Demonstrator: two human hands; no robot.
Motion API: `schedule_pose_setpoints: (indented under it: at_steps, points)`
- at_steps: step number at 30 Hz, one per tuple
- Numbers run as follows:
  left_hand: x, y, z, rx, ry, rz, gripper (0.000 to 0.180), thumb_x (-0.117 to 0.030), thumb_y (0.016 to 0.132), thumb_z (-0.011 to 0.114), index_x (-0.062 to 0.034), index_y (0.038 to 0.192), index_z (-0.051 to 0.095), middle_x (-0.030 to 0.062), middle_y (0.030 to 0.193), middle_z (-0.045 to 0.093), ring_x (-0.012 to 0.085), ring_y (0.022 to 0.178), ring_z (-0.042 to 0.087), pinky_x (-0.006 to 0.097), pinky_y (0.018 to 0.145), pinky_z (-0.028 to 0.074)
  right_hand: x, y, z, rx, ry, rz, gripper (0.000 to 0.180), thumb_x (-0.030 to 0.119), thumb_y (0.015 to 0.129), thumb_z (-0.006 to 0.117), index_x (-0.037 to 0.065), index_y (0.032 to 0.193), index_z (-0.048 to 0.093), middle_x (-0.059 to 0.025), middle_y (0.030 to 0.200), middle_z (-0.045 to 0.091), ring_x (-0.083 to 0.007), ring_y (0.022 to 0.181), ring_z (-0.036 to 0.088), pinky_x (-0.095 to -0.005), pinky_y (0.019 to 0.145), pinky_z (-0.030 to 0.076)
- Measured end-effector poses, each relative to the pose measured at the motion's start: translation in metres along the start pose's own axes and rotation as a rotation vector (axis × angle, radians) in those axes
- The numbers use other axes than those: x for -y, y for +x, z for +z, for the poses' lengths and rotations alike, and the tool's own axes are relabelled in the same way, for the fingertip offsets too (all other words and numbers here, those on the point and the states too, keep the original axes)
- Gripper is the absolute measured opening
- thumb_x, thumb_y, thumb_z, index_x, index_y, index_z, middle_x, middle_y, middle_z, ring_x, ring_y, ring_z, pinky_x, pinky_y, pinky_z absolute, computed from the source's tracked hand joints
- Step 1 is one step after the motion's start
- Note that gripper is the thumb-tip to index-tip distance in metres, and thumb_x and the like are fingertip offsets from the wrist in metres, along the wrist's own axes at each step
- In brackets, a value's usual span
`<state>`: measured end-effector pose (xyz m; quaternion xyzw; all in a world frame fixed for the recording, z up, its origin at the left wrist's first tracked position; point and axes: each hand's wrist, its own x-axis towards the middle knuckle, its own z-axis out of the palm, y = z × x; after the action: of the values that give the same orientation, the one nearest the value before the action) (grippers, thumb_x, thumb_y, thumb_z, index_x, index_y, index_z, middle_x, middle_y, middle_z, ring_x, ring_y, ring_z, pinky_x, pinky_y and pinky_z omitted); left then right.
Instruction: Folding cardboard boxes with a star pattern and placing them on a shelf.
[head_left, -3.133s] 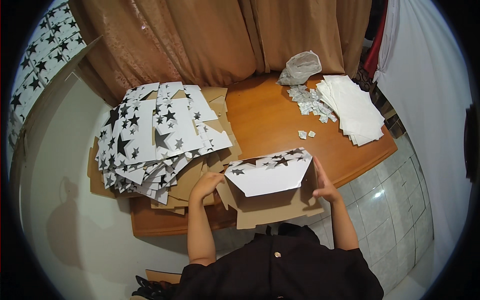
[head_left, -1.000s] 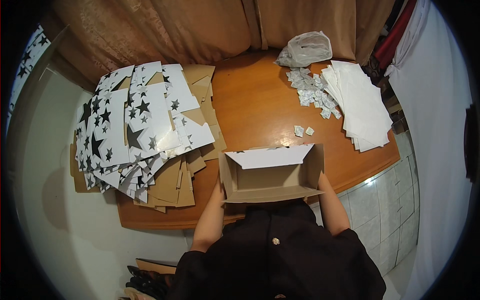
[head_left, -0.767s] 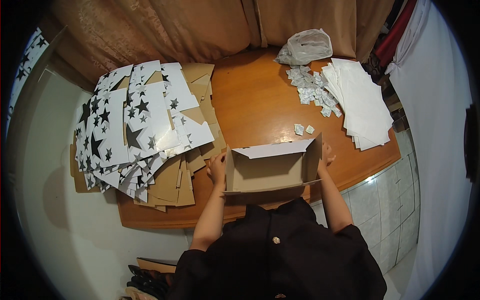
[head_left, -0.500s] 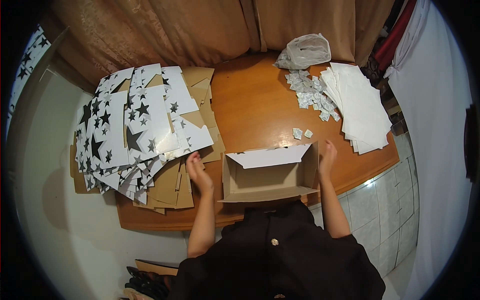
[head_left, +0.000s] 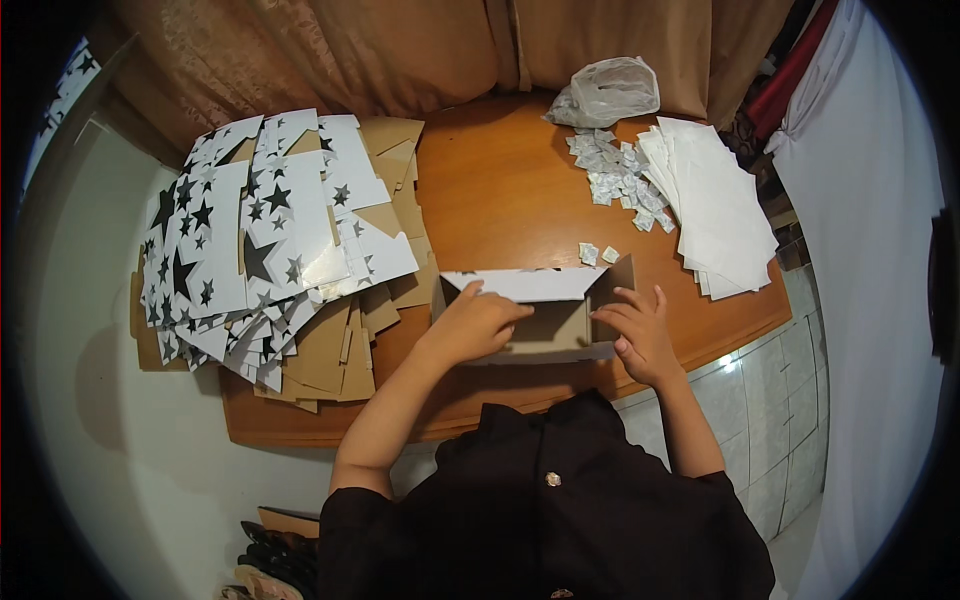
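Your left hand (head_left: 475, 328) is over the open cardboard box (head_left: 540, 284), can't tell if it's pinching anything; right hand (head_left: 642, 338) has fingers spread by its right end.

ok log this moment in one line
left hand: over left end of open box | right hand: over right end | flat cartons: stacked left

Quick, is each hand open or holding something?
Left hand: fingers partly bent over the cardboard box; grip can't be told.
Right hand: open, fingers spread at the box's right side.
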<state>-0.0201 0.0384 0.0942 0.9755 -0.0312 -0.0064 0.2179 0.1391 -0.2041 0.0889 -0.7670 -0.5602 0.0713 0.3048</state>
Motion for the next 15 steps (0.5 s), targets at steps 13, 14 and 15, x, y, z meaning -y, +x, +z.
schedule_pose_setpoints:
  at_steps: [13,14,15]
  points:
    - [0.034,0.003,-0.006,0.137,0.212,-0.544,0.104,-0.053,0.065,0.071,-0.0227,0.148,0.016,0.0148,0.154,-0.002,0.0391,0.141,-0.003,0.067,0.105,0.009,-0.012,-0.014,0.013,-0.009,-0.140,0.115,0.033,0.044,0.079,0.066,0.017,0.099,0.068,-0.0037,0.117,0.057,-0.0325,0.131,0.032,-0.0687,0.101,0.006]
    - [0.033,0.003,-0.007,0.136,0.211,-0.544,0.104,-0.053,0.065,0.071,-0.0227,0.148,0.016,0.0148,0.154,-0.002,0.0391,0.141,-0.003,0.067,0.105,0.009,-0.014,-0.015,0.017,-0.009,-0.123,0.109,0.029,0.041,0.081,0.064,0.017,0.095,0.068,-0.0021,0.117,0.057,-0.0322,0.131,0.031,-0.0694,0.101,0.005]
    - [0.030,0.001,-0.008,0.154,0.192,-0.561,0.107,-0.056,0.065,0.070,-0.0215,0.148,0.013,0.0155,0.154,-0.004,0.0388,0.141,-0.006,0.067,0.104,0.008,-0.014,-0.015,0.019,-0.005,-0.104,0.101,0.025,0.039,0.082,0.062,0.016,0.090,0.069,-0.0004,0.116,0.057,-0.0320,0.131,0.031,-0.0701,0.100,0.004]
